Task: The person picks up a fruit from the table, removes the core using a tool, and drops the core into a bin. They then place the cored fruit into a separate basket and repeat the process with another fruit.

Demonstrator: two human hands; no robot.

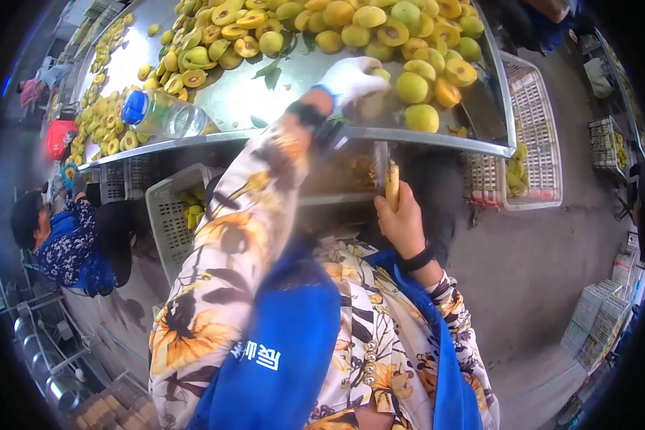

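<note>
My left hand (350, 80), in a white glove, reaches over the metal table (236, 93). Its fingers curl round a small yellow-green stone fruit (381, 74), mostly covered by the glove. In my bare right hand (401, 218) is a knife (392, 183), gripped by its pale wooden handle with the blade pointing up toward the table's near edge. Whole fruits (412, 87) lie just right of my left hand. Among them are cut halves (460, 72) with brown hollows.
A clear bottle (168, 116) with a blue cap lies on the table's left part. Leaves (271, 73) lie mid-table. White plastic crates (541, 136) holding fruit stand right and below left (166, 215). A co-worker (72, 247) in blue is at far left.
</note>
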